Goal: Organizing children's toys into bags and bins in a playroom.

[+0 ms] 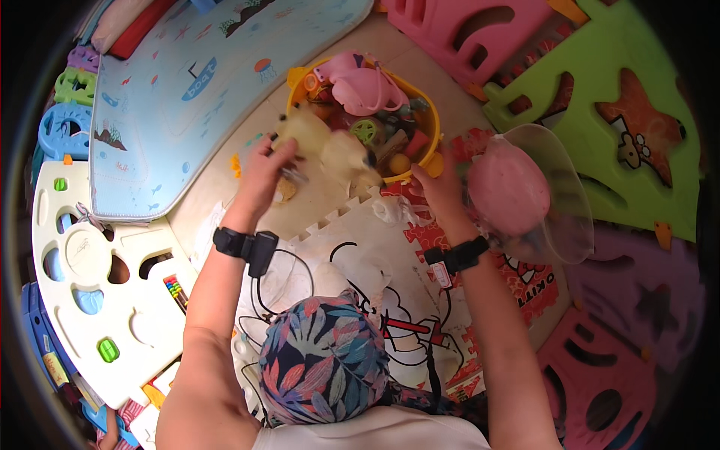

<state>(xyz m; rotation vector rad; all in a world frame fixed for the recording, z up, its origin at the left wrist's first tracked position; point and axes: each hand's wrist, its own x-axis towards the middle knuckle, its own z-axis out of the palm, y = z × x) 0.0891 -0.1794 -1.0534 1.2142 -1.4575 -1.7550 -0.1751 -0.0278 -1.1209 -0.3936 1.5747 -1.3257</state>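
Observation:
A yellow plastic tub (pixel 436 121) full of toys is in front of me. My left hand (pixel 264 163) is raised at its left, thumb and fingers apart. Right beside that hand a pale yellow plush toy (pixel 306 134) is blurred. Another pale plush shape (pixel 346 154), also blurred, overlaps the tub's near rim; whether the two are joined is unclear. At the tub's near right side is my right hand (pixel 436 188), thumb by the rim and an orange handle (pixel 434 165) between thumb and fingers. Blur hides whether either hand grips anything. A pink toy watering can (pixel 363 87) tops the pile.
A clear bag with a pink item (pixel 509 188) lies at right. Coloured plastic fence panels (pixel 596 140) stand behind it. A blue play mat (pixel 169 112) fills the upper left, a white activity panel (pixel 121 304) the left. Foam floor tiles (pixel 337 230) lie below the tub.

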